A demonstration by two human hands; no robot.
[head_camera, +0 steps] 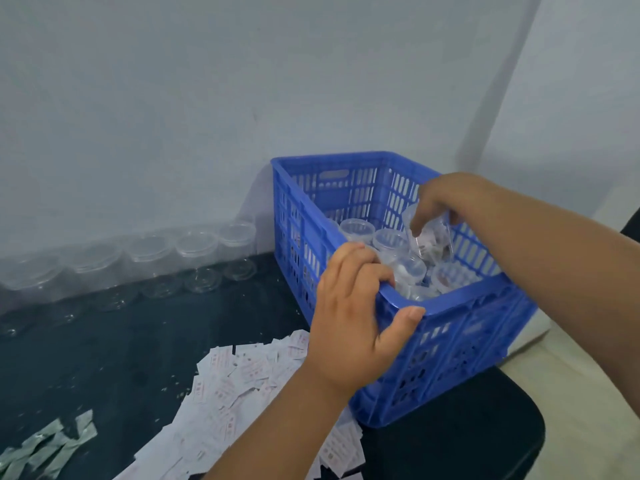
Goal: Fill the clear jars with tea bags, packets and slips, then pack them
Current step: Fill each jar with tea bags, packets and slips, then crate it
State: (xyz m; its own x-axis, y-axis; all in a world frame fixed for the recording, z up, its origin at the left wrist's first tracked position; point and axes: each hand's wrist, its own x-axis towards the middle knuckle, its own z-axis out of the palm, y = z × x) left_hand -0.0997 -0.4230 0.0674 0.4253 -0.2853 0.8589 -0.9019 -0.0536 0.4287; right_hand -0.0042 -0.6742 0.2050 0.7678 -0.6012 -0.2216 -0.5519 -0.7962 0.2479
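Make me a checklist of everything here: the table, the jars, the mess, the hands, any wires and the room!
Surface: dark tabletop, speckled with small bits.
Job's things: blue crate holding packed jars; row of clear jars along the wall, looking empty; heap of paper slips; silver packets at the near left corner.
Clutter: nothing seen beyond the job's things.
Grippers: left hand grips the crate's near rim, fingers curled over it; right hand holds a filled jar, tilted, above the crate.
Cables: nothing seen.
Surroundings: pale wall behind the table.
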